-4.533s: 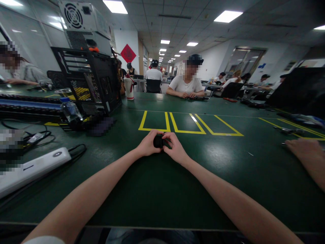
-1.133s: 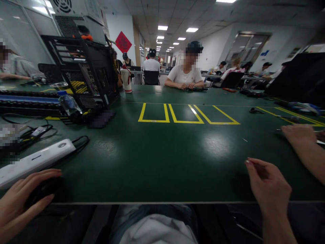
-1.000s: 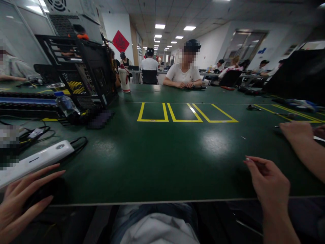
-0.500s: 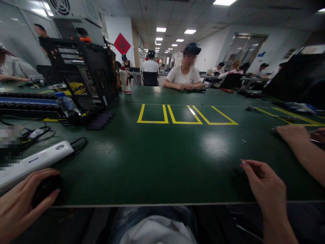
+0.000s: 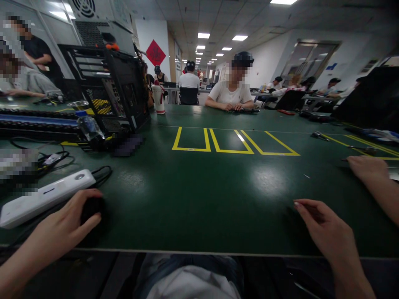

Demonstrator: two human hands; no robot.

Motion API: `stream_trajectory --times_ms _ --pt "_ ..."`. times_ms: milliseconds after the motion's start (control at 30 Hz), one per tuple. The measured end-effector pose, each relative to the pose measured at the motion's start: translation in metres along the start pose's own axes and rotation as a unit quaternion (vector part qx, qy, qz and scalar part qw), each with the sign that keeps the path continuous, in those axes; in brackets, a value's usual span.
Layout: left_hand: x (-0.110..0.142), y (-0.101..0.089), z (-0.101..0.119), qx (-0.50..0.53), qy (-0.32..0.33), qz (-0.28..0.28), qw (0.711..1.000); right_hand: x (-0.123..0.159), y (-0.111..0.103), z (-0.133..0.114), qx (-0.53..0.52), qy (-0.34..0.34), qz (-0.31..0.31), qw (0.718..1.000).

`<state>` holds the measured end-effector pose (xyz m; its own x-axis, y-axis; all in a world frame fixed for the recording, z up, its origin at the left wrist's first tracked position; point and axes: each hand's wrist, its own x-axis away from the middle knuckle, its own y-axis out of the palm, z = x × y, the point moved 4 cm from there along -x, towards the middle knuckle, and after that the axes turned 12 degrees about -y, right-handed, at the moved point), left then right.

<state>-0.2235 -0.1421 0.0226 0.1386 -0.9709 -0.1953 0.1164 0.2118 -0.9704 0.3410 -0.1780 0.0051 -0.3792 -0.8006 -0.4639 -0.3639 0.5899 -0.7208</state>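
Observation:
My left hand grips a black rounded thing, which looks like a computer mouse, on the green table at the left. Thumb and fingers curve round its sides, and the palm hides part of it. Just beyond that hand lies a white power strip with a black cord. At the right, above the table's near edge, my right hand has its thumb and index fingertips pressed together. Whatever may be in that pinch is hidden or too small to make out.
Yellow tape outlines mark the green table. A black open computer case, a water bottle and a white cup stand left. Another person's hand rests at the right edge. Someone sits opposite.
My left hand has moved to the right and farther onto the table with the black mouse. My right hand stays almost in place, still pinched. The view has turned slightly left.

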Motion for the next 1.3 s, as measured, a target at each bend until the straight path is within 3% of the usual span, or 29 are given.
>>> stream_trajectory --times_ms 100,200,300,433,533,633,700,800,900,1033,1200,1300 --pt "-0.026 0.009 0.059 0.041 0.028 -0.082 0.995 -0.008 0.008 -0.031 -0.029 -0.073 -0.055 0.995" --pt "-0.059 0.020 0.118 0.075 0.080 -0.090 0.990 -0.017 0.020 -0.080 -0.055 -0.200 -0.121 0.971" --pt "-0.094 0.036 0.165 0.103 0.117 -0.107 0.982 -0.026 0.044 -0.126 -0.090 -0.289 -0.222 0.927" --pt "-0.129 0.053 0.213 0.137 0.154 -0.093 0.974 -0.053 0.096 -0.163 -0.201 -0.298 -0.296 0.885" --pt "-0.142 0.061 0.238 0.152 0.176 -0.084 0.969 -0.083 0.143 -0.176 -0.254 -0.237 -0.283 0.894" --pt "-0.147 0.064 0.251 0.157 0.195 -0.071 0.965 -0.105 0.183 -0.187 -0.334 -0.155 -0.274 0.888" --pt "-0.148 0.065 0.254 0.159 0.206 -0.068 0.963 -0.109 0.201 -0.193 -0.395 -0.102 -0.305 0.861" --pt "-0.149 0.068 0.253 0.165 0.210 -0.076 0.961 -0.107 0.210 -0.200 -0.461 -0.044 -0.340 0.818" --pt "-0.152 0.071 0.250 0.189 0.211 -0.084 0.955 -0.104 0.208 -0.201 -0.487 -0.007 -0.341 0.804" --pt "-0.156 0.075 0.244 0.264 0.216 -0.134 0.931 -0.100 0.201 -0.200 -0.485 -0.014 -0.338 0.806" --pt "-0.150 0.071 0.240 0.322 0.299 -0.201 0.875 -0.088 0.182 -0.197 -0.461 -0.100 -0.304 0.828" --pt "-0.143 0.069 0.240 0.362 0.330 -0.200 0.848 -0.078 0.173 -0.194 -0.469 -0.142 -0.289 0.822"
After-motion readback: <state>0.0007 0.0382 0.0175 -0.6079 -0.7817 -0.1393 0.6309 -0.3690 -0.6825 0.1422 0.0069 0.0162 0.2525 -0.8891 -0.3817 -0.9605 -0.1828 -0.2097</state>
